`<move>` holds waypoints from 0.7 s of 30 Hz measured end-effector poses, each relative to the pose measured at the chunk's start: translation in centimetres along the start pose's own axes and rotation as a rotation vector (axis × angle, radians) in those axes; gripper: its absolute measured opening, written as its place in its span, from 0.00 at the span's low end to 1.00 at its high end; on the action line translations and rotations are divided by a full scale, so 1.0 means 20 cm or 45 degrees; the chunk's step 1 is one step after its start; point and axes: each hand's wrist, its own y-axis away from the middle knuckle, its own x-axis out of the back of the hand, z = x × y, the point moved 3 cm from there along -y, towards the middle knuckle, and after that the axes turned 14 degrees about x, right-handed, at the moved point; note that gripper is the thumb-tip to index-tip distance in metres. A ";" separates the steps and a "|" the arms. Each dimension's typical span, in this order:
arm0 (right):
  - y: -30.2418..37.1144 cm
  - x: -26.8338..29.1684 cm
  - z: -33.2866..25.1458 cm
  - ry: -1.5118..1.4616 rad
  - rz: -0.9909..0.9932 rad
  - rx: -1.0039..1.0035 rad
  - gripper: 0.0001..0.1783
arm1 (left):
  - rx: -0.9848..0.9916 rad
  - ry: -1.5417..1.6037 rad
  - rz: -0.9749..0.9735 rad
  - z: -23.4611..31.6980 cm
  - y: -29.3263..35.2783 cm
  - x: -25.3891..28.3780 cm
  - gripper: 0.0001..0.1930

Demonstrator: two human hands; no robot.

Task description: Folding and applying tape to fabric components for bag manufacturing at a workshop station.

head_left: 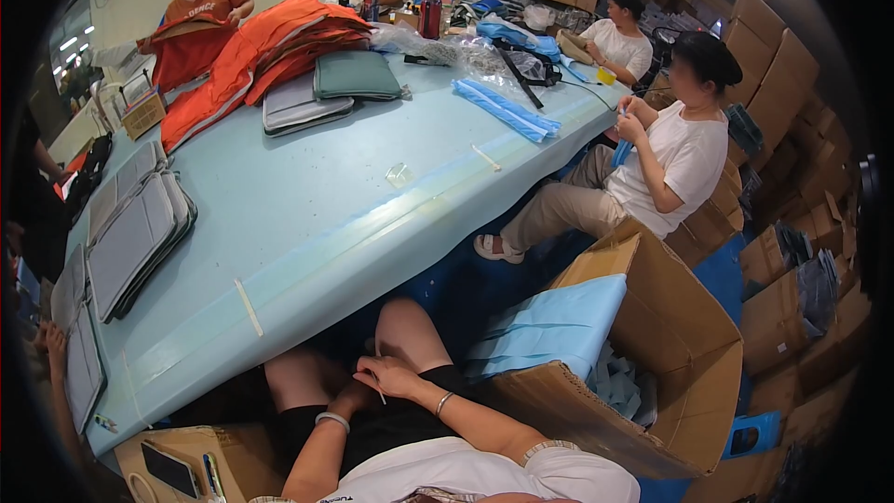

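Note:
Both hands are together over my lap, below the table edge. My right hand lies across the front of my left, its fingers closed in a pinch. My left hand is curled beneath it, with most of its fingers hidden. A thin pale strip shows just below the right fingers; too small to name. Nearest on the right, a folded light-blue fabric piece hangs over the rim of an open cardboard box, which has more grey-blue pieces inside.
A long table under a light-blue cover bears grey sleeves, orange fabric and a blue bundle. Several people sit or stand around it. A phone lies on a carton at lower left. Stacked cartons line the right.

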 end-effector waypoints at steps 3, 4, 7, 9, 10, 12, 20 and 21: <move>0.00 0.02 0.00 0.000 -0.023 -0.019 0.10 | 0.006 -0.033 -0.008 0.03 0.01 0.01 0.20; 0.01 0.02 0.00 0.002 -0.022 -0.021 0.10 | 0.004 -0.033 -0.009 0.03 0.01 0.02 0.20; 0.01 0.02 0.00 0.008 -0.013 -0.016 0.10 | 0.009 -0.031 -0.059 0.05 0.01 0.04 0.20; 0.00 0.02 0.00 0.002 -0.011 -0.014 0.10 | -0.014 -0.007 -0.067 0.06 0.01 0.05 0.20; 0.00 0.02 0.00 0.002 -0.011 -0.014 0.10 | -0.014 -0.007 -0.067 0.06 0.01 0.04 0.20; 0.00 0.02 0.00 0.006 -0.009 -0.007 0.10 | -0.028 -0.016 -0.049 0.06 0.01 0.04 0.19; 0.00 0.03 -0.01 -0.003 -0.036 -0.046 0.11 | -0.006 0.000 -0.029 0.03 -0.01 0.01 0.18; 0.01 0.04 0.00 0.001 -0.037 -0.055 0.11 | 0.002 -0.013 -0.055 0.06 -0.01 0.02 0.18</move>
